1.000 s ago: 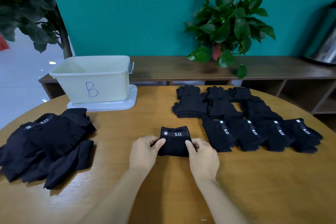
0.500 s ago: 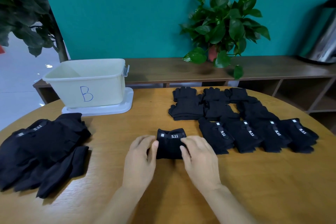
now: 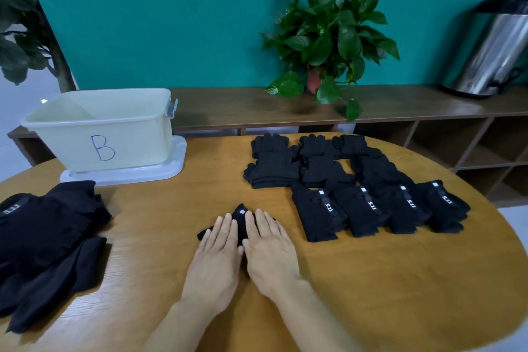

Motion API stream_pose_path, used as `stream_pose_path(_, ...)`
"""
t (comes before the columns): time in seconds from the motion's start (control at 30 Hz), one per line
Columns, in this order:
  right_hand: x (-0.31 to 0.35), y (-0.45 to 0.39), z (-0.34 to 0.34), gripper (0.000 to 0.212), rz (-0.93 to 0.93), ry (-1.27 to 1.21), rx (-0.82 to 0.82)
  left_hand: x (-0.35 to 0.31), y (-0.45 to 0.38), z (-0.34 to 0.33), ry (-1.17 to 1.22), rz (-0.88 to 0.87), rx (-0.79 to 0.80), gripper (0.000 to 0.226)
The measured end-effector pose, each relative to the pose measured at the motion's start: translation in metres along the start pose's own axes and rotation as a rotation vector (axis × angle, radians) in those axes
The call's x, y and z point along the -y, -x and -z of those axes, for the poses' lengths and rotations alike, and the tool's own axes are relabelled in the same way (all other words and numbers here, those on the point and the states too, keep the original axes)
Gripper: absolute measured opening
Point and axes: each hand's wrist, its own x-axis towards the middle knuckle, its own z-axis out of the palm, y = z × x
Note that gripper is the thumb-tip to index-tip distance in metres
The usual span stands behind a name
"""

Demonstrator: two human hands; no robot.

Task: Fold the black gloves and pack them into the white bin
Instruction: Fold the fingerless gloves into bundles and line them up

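A folded black glove lies mid-table, mostly hidden under both hands. My left hand presses flat on its left side with straight fingers. My right hand lies flat on its right side, fingers straight too. The white bin, marked "B", stands on its lid at the back left and looks empty. A loose heap of black gloves sits at the left edge. Rows of laid-out black gloves fill the right half of the table.
The round wooden table ends close on the right. Behind it runs a low wooden shelf with a potted plant and a steel urn. A leafy plant stands at the far left.
Both hands moved from pinching the glove's sides to lying flat on top of it. The glove is now pressed down and mostly covered. The camera has tilted slightly.
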Motion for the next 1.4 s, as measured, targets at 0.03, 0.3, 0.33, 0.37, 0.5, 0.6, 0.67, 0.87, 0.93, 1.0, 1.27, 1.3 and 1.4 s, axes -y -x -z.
stream_pose_path(0.03,0.006,0.005,-0.004,0.051,-0.063,-0.008,-0.056,0.005,-0.003,0.001,0.025,-0.027,0.001,0.095)
stream_pose_path(0.3,0.025,0.021,0.007,0.061,-0.214,-0.02,-0.08,0.027,-0.012,0.004,0.097,-0.219,-0.024,0.068)
stream_pose_path(0.33,0.022,0.021,0.011,0.062,-0.202,-0.015,-0.074,0.027,-0.012,0.004,0.12,-0.219,-0.059,0.067)
stream_pose_path(0.37,0.017,0.022,0.016,0.061,-0.177,-0.013,-0.105,0.027,-0.01,0.005,0.133,-0.208,-0.109,0.064)
stream_pose_path(0.5,-0.015,0.019,0.026,0.045,0.083,0.077,-0.215,0.025,-0.003,0.009,0.125,-0.099,-0.292,0.055)
stream_pose_path(0.6,-0.026,0.018,0.032,0.055,0.346,0.138,0.012,0.023,0.007,0.009,0.096,-0.083,-0.251,0.065)
stream_pose_path(0.67,-0.029,0.017,0.028,0.071,0.355,0.084,0.115,0.023,0.011,0.01,0.079,-0.092,-0.148,0.078)
stream_pose_path(0.87,-0.03,0.026,0.011,0.052,0.237,0.139,-0.02,0.025,0.002,0.012,0.094,-0.177,0.077,0.092)
stream_pose_path(0.93,-0.031,0.027,0.008,0.053,0.206,0.141,-0.038,0.024,-0.009,0.012,0.072,-0.228,0.114,0.09)
stream_pose_path(1.0,-0.037,0.02,0.007,0.054,0.168,0.193,-0.069,0.023,-0.024,0.01,0.046,-0.273,0.138,0.089)
stream_pose_path(1.27,-0.057,-0.003,-0.003,0.066,0.068,0.22,-0.197,0.019,-0.078,0.0,0.001,-0.388,0.158,0.085)
stream_pose_path(1.3,-0.058,-0.004,-0.004,0.067,0.056,0.207,-0.211,0.019,-0.081,-0.001,0.0,-0.399,0.158,0.084)
stream_pose_path(1.4,-0.058,-0.008,-0.008,0.064,0.03,0.19,-0.231,0.02,-0.089,-0.003,-0.001,-0.414,0.16,0.08)
